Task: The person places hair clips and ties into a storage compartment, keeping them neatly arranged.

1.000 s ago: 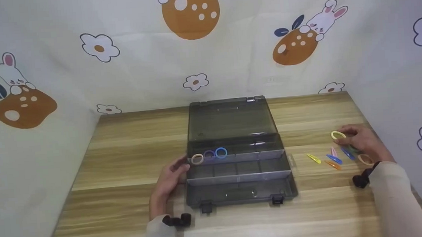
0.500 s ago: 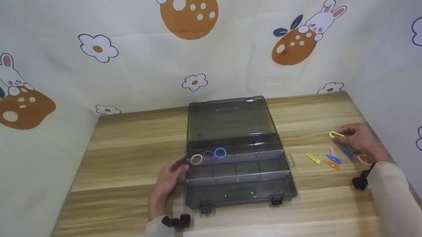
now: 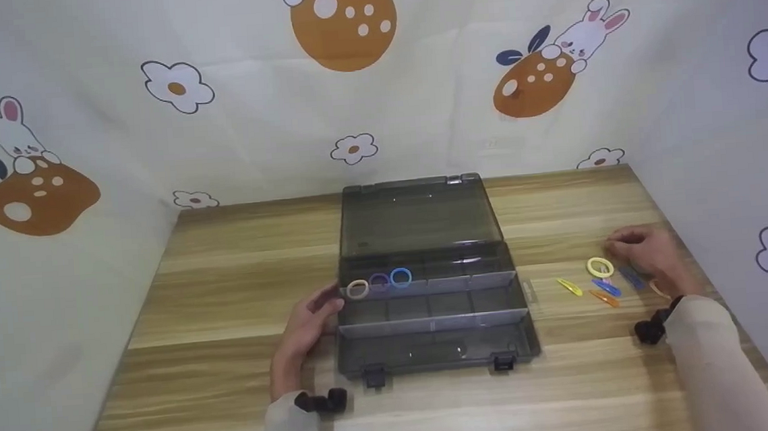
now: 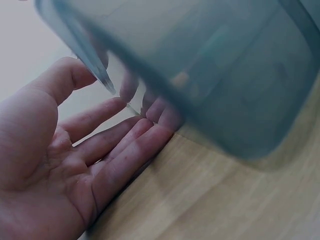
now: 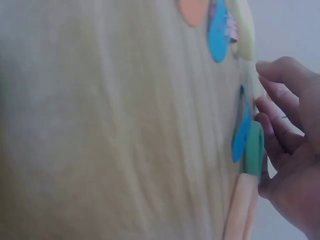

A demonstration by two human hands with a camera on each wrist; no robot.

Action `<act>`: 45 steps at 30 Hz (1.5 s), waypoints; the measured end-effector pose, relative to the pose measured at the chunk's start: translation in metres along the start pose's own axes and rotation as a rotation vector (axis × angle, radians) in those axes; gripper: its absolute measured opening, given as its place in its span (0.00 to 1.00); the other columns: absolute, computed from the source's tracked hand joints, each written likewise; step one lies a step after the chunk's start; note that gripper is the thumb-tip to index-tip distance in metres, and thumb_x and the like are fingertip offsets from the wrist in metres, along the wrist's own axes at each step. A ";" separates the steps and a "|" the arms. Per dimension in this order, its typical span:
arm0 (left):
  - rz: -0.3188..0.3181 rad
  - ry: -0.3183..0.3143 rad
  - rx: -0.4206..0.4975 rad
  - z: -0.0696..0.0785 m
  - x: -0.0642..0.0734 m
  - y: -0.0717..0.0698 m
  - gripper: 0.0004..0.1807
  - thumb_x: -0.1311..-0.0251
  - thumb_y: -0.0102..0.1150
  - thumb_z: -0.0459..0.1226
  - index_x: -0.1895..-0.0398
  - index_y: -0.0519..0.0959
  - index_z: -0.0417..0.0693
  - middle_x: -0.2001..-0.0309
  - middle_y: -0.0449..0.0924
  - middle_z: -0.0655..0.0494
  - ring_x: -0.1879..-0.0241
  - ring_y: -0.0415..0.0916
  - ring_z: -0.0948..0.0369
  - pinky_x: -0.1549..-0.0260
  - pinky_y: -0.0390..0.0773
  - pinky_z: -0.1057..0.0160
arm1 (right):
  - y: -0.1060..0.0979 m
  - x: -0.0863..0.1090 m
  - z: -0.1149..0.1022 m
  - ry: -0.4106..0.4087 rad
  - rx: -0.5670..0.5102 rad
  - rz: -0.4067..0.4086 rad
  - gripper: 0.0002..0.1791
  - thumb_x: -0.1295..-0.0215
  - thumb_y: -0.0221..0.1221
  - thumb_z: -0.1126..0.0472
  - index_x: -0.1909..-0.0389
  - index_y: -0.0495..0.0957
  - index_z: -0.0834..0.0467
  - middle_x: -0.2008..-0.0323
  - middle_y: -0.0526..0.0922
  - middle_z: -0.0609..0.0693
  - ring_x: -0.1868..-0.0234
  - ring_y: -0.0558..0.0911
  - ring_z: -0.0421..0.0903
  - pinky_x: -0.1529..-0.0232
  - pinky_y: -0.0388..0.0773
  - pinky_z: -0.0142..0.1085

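Observation:
A dark see-through compartment box (image 3: 433, 344) lies with its lid laid back on the table. My left hand (image 3: 307, 325) rests against its left side; in the left wrist view the loosely extended fingers (image 4: 135, 150) touch the box wall. Beige (image 3: 358, 289), purple (image 3: 380, 282) and blue (image 3: 401, 278) hair ties sit along the back row. My right hand (image 3: 650, 258) hovers just right of a yellow hair tie (image 3: 600, 267), holding nothing, fingers loosely bent. In the right wrist view a green hair tie (image 5: 254, 145) and a peach hair tie (image 5: 241, 205) lie beside the palm.
Snap hair clips lie between box and right hand: yellow (image 3: 570, 287), blue (image 3: 607, 287), orange (image 3: 605, 297), dark blue (image 3: 632, 278), and a pink one (image 5: 231, 27) partly covered. A patterned cloth (image 3: 250, 137) stands around the table's back and sides.
My right hand has let go of the yellow hair tie, which now lies lower and further left, over the pink clip. The left hand and box have stayed put.

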State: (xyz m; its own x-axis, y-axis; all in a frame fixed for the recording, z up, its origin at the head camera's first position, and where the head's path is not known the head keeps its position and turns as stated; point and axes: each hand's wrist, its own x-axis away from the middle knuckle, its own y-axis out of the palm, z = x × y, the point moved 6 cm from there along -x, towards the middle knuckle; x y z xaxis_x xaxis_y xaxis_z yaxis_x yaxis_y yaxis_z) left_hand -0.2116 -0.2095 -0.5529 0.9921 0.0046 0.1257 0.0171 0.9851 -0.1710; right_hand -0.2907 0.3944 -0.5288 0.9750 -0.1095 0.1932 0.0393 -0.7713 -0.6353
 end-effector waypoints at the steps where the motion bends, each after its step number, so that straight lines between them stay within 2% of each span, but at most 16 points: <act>1: -0.001 0.003 0.003 0.000 0.000 0.000 0.27 0.34 0.61 0.36 0.33 0.73 0.38 0.32 0.73 0.40 0.29 0.68 0.46 0.26 0.63 0.48 | 0.000 0.000 0.000 -0.002 0.004 -0.015 0.25 0.35 0.65 0.46 0.48 0.81 0.62 0.65 0.80 0.29 0.60 0.75 0.34 0.61 0.74 0.26; 4: -0.006 0.013 0.004 0.002 0.000 0.000 0.27 0.34 0.60 0.36 0.33 0.73 0.37 0.32 0.73 0.40 0.29 0.68 0.46 0.26 0.63 0.48 | 0.001 0.003 -0.004 -0.034 0.017 -0.060 0.29 0.37 0.66 0.43 0.46 0.81 0.62 0.61 0.80 0.30 0.59 0.75 0.30 0.60 0.74 0.23; 5: -0.005 0.014 0.004 0.001 0.000 0.000 0.27 0.34 0.60 0.36 0.33 0.72 0.37 0.32 0.73 0.39 0.29 0.68 0.46 0.26 0.63 0.48 | 0.003 0.003 -0.005 -0.053 0.021 -0.080 0.30 0.38 0.67 0.44 0.46 0.81 0.63 0.56 0.81 0.34 0.58 0.74 0.29 0.59 0.74 0.21; 6: -0.005 0.014 0.005 0.001 0.000 0.000 0.27 0.34 0.60 0.35 0.33 0.72 0.37 0.32 0.73 0.39 0.29 0.68 0.46 0.26 0.63 0.48 | 0.004 0.004 -0.007 -0.070 0.029 -0.099 0.31 0.39 0.68 0.44 0.46 0.80 0.65 0.51 0.82 0.40 0.53 0.76 0.33 0.52 0.76 0.25; 7: -0.002 0.015 0.004 0.001 0.000 0.000 0.26 0.34 0.60 0.35 0.33 0.72 0.37 0.32 0.73 0.39 0.30 0.68 0.45 0.26 0.63 0.48 | 0.006 0.004 -0.009 -0.085 0.023 -0.117 0.31 0.39 0.69 0.46 0.46 0.80 0.67 0.46 0.80 0.47 0.48 0.77 0.38 0.44 0.76 0.30; 9: 0.001 0.015 0.002 0.000 -0.001 -0.001 0.26 0.34 0.60 0.35 0.33 0.72 0.36 0.32 0.73 0.39 0.30 0.68 0.45 0.26 0.63 0.48 | 0.009 0.004 -0.013 -0.120 0.028 -0.136 0.29 0.40 0.70 0.50 0.48 0.80 0.70 0.38 0.74 0.61 0.39 0.74 0.50 0.32 0.71 0.42; 10: 0.004 0.015 0.003 0.000 -0.001 -0.001 0.26 0.34 0.60 0.34 0.33 0.72 0.36 0.32 0.73 0.39 0.30 0.68 0.45 0.26 0.63 0.48 | 0.011 0.004 -0.014 -0.134 0.030 -0.145 0.28 0.41 0.71 0.53 0.50 0.80 0.72 0.35 0.70 0.67 0.35 0.71 0.57 0.29 0.66 0.50; 12: 0.009 0.011 0.003 -0.001 -0.001 -0.001 0.26 0.34 0.60 0.34 0.34 0.73 0.36 0.32 0.73 0.39 0.30 0.68 0.45 0.26 0.64 0.48 | 0.013 0.003 -0.016 -0.149 0.044 -0.149 0.24 0.41 0.70 0.57 0.52 0.81 0.73 0.33 0.66 0.71 0.31 0.62 0.69 0.29 0.56 0.65; 16: 0.010 0.012 -0.002 -0.001 0.000 -0.001 0.26 0.34 0.60 0.35 0.34 0.73 0.36 0.33 0.73 0.38 0.30 0.68 0.44 0.26 0.63 0.47 | 0.014 0.002 -0.016 -0.150 0.099 -0.137 0.22 0.39 0.69 0.56 0.56 0.82 0.72 0.35 0.66 0.70 0.33 0.63 0.70 0.33 0.57 0.65; 19: 0.002 0.015 0.005 -0.001 0.001 0.000 0.26 0.34 0.59 0.34 0.33 0.72 0.34 0.32 0.72 0.37 0.30 0.67 0.44 0.27 0.63 0.46 | 0.012 0.002 -0.021 -0.173 0.153 -0.127 0.22 0.38 0.69 0.53 0.59 0.84 0.70 0.36 0.70 0.70 0.34 0.65 0.70 0.33 0.60 0.64; 23: -0.003 0.014 0.012 -0.002 0.000 0.000 0.26 0.34 0.59 0.34 0.33 0.72 0.34 0.32 0.72 0.37 0.30 0.68 0.44 0.27 0.64 0.47 | 0.009 0.002 -0.033 -0.237 0.216 -0.111 0.21 0.38 0.68 0.52 0.61 0.86 0.69 0.39 0.75 0.71 0.37 0.73 0.70 0.36 0.71 0.58; 26: -0.001 0.007 0.009 -0.002 0.000 0.000 0.26 0.34 0.59 0.35 0.34 0.72 0.35 0.33 0.73 0.37 0.30 0.68 0.44 0.27 0.64 0.47 | 0.009 0.000 -0.044 -0.235 0.183 -0.121 0.22 0.36 0.67 0.51 0.60 0.84 0.69 0.38 0.74 0.72 0.37 0.75 0.71 0.39 0.76 0.52; 28: -0.003 0.009 0.006 -0.003 0.000 0.000 0.26 0.34 0.60 0.35 0.34 0.73 0.36 0.33 0.73 0.38 0.30 0.68 0.45 0.27 0.64 0.47 | 0.009 0.000 -0.052 -0.232 0.156 -0.106 0.23 0.35 0.66 0.50 0.60 0.83 0.70 0.37 0.73 0.72 0.36 0.74 0.71 0.39 0.76 0.51; 35: -0.003 0.016 0.006 -0.001 -0.002 0.000 0.26 0.34 0.60 0.36 0.34 0.73 0.37 0.33 0.74 0.39 0.30 0.68 0.45 0.27 0.64 0.47 | 0.014 0.004 -0.092 -0.314 0.105 -0.021 0.20 0.33 0.65 0.53 0.62 0.81 0.70 0.37 0.75 0.69 0.32 0.67 0.70 0.36 0.66 0.67; 45: -0.002 -0.002 0.020 0.000 0.000 0.000 0.26 0.34 0.60 0.35 0.34 0.73 0.37 0.32 0.73 0.39 0.29 0.66 0.45 0.25 0.61 0.47 | 0.045 0.017 -0.142 -0.398 0.087 0.007 0.16 0.35 0.66 0.54 0.62 0.84 0.65 0.42 0.79 0.64 0.37 0.75 0.63 0.39 0.72 0.61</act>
State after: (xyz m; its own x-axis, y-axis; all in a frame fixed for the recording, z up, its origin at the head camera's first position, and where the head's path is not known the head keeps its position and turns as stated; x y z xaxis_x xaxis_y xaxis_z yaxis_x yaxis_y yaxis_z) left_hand -0.2117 -0.2096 -0.5533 0.9918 0.0029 0.1275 0.0166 0.9883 -0.1513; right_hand -0.3036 0.2683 -0.4481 0.9830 0.1505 -0.1049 0.0345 -0.7132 -0.7001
